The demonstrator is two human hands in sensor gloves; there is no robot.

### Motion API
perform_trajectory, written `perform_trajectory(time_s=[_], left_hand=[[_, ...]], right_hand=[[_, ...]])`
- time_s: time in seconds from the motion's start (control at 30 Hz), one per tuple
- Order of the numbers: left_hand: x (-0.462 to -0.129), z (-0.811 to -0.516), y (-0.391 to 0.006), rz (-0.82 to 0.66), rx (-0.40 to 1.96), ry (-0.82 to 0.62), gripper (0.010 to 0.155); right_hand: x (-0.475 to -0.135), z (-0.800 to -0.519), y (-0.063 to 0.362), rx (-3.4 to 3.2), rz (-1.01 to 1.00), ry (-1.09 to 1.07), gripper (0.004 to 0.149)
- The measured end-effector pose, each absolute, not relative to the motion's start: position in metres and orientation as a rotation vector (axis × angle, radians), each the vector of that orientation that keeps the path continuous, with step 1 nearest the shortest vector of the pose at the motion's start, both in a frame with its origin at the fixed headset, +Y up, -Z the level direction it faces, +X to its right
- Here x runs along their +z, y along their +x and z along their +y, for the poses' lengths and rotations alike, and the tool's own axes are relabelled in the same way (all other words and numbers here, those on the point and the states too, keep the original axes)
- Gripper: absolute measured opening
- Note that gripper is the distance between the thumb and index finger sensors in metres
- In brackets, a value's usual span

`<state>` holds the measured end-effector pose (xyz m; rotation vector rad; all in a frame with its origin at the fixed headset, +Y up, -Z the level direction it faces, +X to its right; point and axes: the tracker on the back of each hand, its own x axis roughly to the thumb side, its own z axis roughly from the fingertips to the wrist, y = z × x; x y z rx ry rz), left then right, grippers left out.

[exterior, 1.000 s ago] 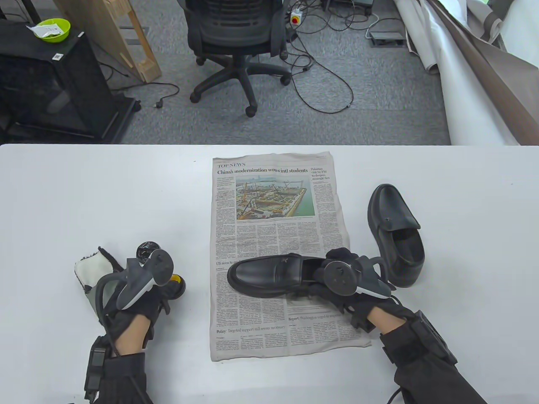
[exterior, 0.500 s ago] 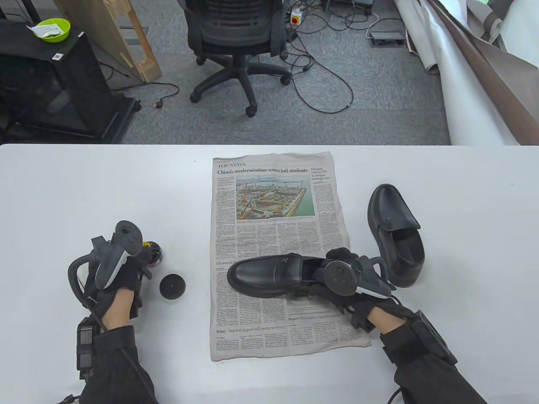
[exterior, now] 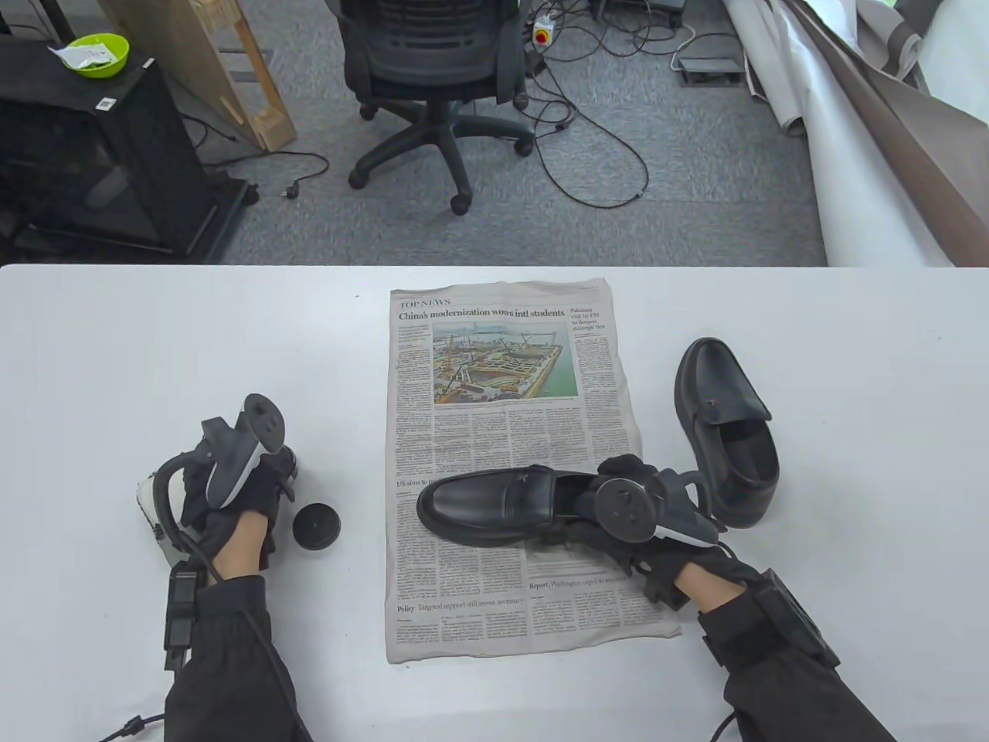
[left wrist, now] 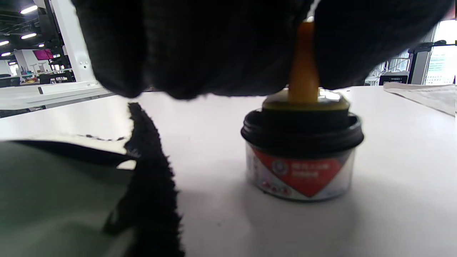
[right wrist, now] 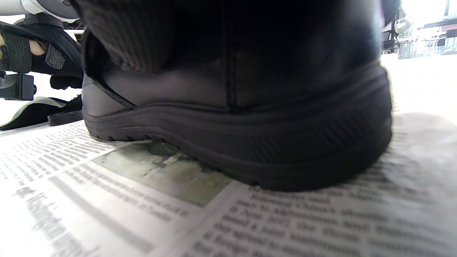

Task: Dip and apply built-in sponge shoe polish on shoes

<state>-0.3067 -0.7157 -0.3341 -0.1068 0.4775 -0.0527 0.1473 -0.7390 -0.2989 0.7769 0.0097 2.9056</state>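
Currently, the left hand [exterior: 232, 495] holds the yellow stem of the sponge applicator [left wrist: 303, 64], whose sponge sits in the open polish jar [left wrist: 301, 157] on the table [exterior: 154, 348]. The jar's lid [exterior: 316, 526] lies just beside it. The right hand [exterior: 641, 510] grips the heel of the shoe [exterior: 494, 506] on the newspaper [exterior: 502, 371]; a second shoe [exterior: 726, 429] rests nearby.
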Motion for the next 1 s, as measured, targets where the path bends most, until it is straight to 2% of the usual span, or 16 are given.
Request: perform_trajectory(time_s=[0.17, 0.37, 0.47, 0.6, 0.77, 0.87, 1.0], left_hand=[[-0.321, -0.687, -0.296, 0.438, -0.040, -0.045, 0.045], [-0.306, -0.663, -0.231, 0.186, 0.066, -0.042, 0.045], [-0.307, -0.670, -0.185, 0.025, 0.069, -0.129, 0.045], [-0.313, -0.681, -0.142, -0.074, 0.114, -0.185, 0.045], [-0.318, -0.694, -0.114, -0.053, 0.006, -0.194, 0.045], [-0.320, -0.704, -0.106, -0.062, -0.091, -0.191, 0.046], [-0.315, -0.706, -0.104, -0.045, -0.107, -0.145, 0.050]], right_hand=[[-0.299, -0.739, 0.147, 2.908, 0.009, 0.774, 0.041], [-0.299, -0.739, 0.147, 2.913, 0.009, 0.770, 0.040], [-0.299, -0.739, 0.147, 2.914, 0.010, 0.768, 0.041], [-0.298, -0.739, 0.147, 2.916, 0.011, 0.765, 0.041], [-0.298, -0.739, 0.147, 2.917, 0.011, 0.764, 0.041], [-0.298, -0.739, 0.147, 2.917, 0.012, 0.766, 0.041], [-0.298, -0.739, 0.146, 2.917, 0.011, 0.766, 0.041]])
